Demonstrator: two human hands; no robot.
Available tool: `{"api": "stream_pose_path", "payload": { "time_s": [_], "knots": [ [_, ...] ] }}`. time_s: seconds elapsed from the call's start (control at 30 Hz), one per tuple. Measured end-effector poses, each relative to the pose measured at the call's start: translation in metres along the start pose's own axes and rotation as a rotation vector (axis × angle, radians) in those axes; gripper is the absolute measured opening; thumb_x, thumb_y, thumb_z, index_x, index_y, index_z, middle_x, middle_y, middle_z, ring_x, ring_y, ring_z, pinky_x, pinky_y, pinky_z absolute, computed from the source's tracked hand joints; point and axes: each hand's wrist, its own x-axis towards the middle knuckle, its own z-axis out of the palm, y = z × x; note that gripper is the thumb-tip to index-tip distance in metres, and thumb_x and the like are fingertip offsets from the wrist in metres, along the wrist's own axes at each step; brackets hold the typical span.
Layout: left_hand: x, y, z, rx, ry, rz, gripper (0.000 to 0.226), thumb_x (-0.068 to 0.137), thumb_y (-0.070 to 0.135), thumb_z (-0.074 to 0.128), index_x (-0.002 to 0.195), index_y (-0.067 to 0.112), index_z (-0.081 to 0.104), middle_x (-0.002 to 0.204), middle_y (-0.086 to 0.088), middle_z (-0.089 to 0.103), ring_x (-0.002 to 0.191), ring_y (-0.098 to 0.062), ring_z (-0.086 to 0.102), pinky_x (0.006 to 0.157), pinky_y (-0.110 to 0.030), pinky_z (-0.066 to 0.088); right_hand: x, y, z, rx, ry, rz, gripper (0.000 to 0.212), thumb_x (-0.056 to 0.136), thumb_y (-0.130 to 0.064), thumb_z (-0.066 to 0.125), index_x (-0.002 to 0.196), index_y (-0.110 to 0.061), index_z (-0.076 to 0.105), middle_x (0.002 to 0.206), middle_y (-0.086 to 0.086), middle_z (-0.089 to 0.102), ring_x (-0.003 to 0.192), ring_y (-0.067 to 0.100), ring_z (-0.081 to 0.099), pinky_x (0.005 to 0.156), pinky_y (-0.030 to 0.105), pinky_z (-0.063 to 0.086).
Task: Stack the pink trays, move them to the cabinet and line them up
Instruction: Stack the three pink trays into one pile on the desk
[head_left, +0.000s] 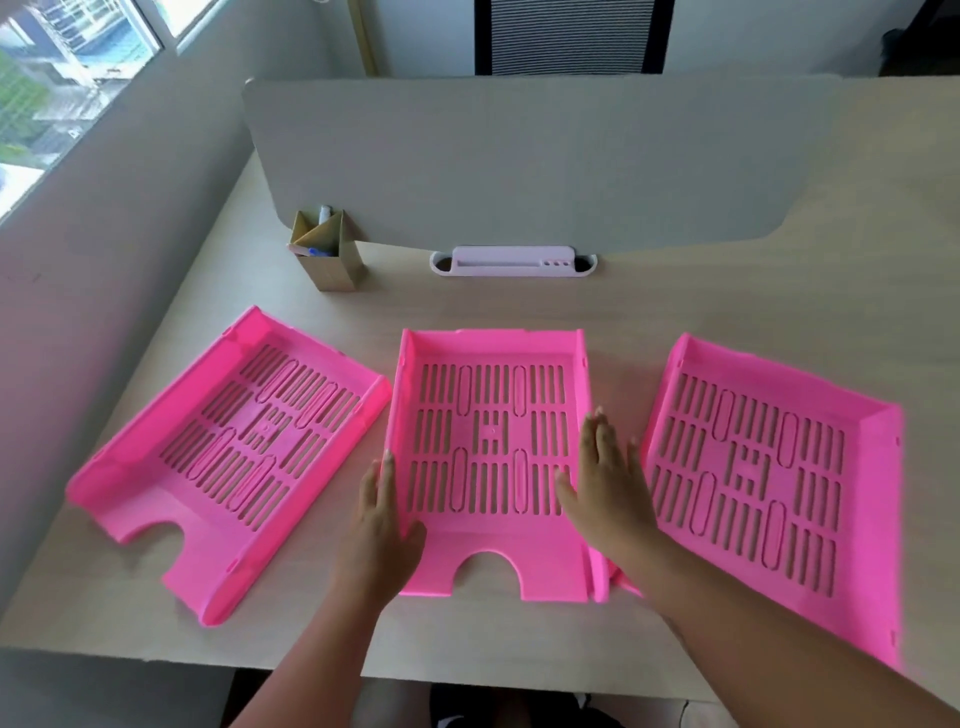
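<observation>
Pink slotted plastic trays, 3 of them, lie flat and side by side on the pale wood-grain bench (727, 291), none yet stacked. The middle pink tray (488, 452) sits square to the person, its long axis running straight away from the body, with the notched open end nearest the bench edge. The left pink tray (234, 457) is turned so its far end swings right, its far corner nearly touching the middle one; the right pink tray (769, 483) is turned the other way, and its near corner appears to tuck under or against the middle tray's right wall, though that contact is hard to read. Both hands bracket the middle tray at its near half: the left hand (382, 525) lies against the outside of the left wall with the thumb hooked inside over the floor, and the right hand (605, 478) rests over the right wall with thumb inside. The fingers (602, 436) of both hands are extended and loosely spread, not yet closed into a grip. Judging from this, the middle tray is the piece about to be lifted, and since either neighbour lies equally near, it could go left or right. A tan card pen holder (327, 254) and a grey desk divider (519, 161) stand well beyond the trays.
</observation>
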Motion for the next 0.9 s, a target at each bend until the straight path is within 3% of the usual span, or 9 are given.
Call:
{"api": "stream_pose_path", "payload": {
  "time_s": [0.1,0.2,0.47,0.63,0.7,0.77,0.8,0.87,0.9],
  "knots": [
    [0.001,0.018,-0.005,0.209,0.096,0.024,0.081,0.082,0.024,0.060,0.150,0.006,0.022,0.154,-0.022,0.028,0.136,-0.045,0.031,0.101,-0.065,0.038,-0.001,0.017,-0.015,0.031,0.041,-0.029,0.079,0.100,-0.047,0.031,0.155,-0.006,-0.008,0.165,0.012,-0.007,0.153,0.023,-0.002,0.124,0.046,0.004],
    [0.013,0.062,-0.002,0.277,0.172,0.145,0.074,0.080,0.032,0.053,0.145,-0.001,0.034,0.149,-0.025,0.038,0.137,-0.045,0.030,0.112,-0.059,0.023,0.000,0.042,-0.037,0.072,0.136,0.022,0.078,0.099,-0.045,0.035,0.157,-0.004,0.002,0.166,0.013,0.005,0.153,0.024,0.005,0.124,0.045,0.005],
    [0.046,0.197,0.065,0.240,0.023,0.533,0.068,0.079,0.027,0.060,0.138,-0.004,0.046,0.139,-0.021,0.052,0.130,-0.041,0.042,0.107,-0.056,0.036,-0.035,0.163,-0.064,0.015,0.229,0.373,0.075,0.098,-0.030,0.047,0.156,0.000,0.009,0.164,0.018,0.013,0.152,0.029,0.011,0.124,0.046,0.009],
    [0.038,0.238,0.106,0.197,-0.180,0.549,0.074,0.086,0.030,0.056,0.150,0.005,0.028,0.154,-0.013,0.037,0.137,-0.032,0.037,0.106,-0.051,0.039,-0.075,0.212,-0.060,0.066,0.229,0.562,0.076,0.096,-0.026,0.048,0.155,0.002,0.008,0.164,0.019,0.013,0.152,0.030,0.010,0.122,0.047,0.012],
    [0.034,0.242,0.117,0.132,-0.251,0.471,0.077,0.089,0.028,0.056,0.154,0.012,0.018,0.157,-0.007,0.032,0.130,-0.030,0.047,0.095,-0.049,0.050,-0.088,0.219,-0.054,0.217,0.230,0.610,0.075,0.098,-0.022,0.047,0.156,0.002,0.005,0.164,0.019,0.010,0.152,0.031,0.009,0.121,0.044,0.019],
    [0.029,0.244,0.123,0.077,-0.298,0.371,0.074,0.093,0.023,0.051,0.155,0.021,0.010,0.149,-0.007,0.042,0.106,-0.027,0.063,0.074,-0.042,0.059,-0.097,0.221,-0.049,0.424,0.216,0.668,0.072,0.100,-0.016,0.045,0.157,-0.003,0.003,0.163,0.019,0.017,0.145,0.033,0.031,0.107,0.038,0.042],
    [0.028,0.247,0.125,0.059,-0.308,0.329,0.071,0.095,0.019,0.046,0.155,0.024,0.008,0.142,-0.009,0.049,0.094,-0.025,0.066,0.067,-0.039,0.060,-0.100,0.222,-0.046,0.500,0.213,0.697,0.071,0.100,-0.013,0.044,0.158,-0.007,0.003,0.158,0.019,0.031,0.128,0.033,0.053,0.088,0.032,0.054],
    [0.028,0.252,0.127,0.029,-0.306,0.283,0.063,0.098,0.014,0.036,0.155,0.025,0.010,0.130,-0.014,0.058,0.079,-0.022,0.064,0.065,-0.043,0.061,-0.104,0.223,-0.046,0.581,0.212,0.740,0.068,0.100,-0.010,0.042,0.159,-0.014,0.006,0.122,0.015,0.061,0.077,0.022,0.067,0.054,0.027,0.052],
    [0.029,0.255,0.126,0.021,-0.303,0.275,0.061,0.099,0.013,0.034,0.155,0.023,0.012,0.127,-0.016,0.060,0.076,-0.021,0.063,0.065,-0.045,0.061,-0.106,0.225,-0.047,0.605,0.213,0.745,0.066,0.101,-0.009,0.040,0.159,-0.015,0.009,0.104,0.010,0.064,0.064,0.019,0.064,0.050,0.031,0.053]
  ]
}}
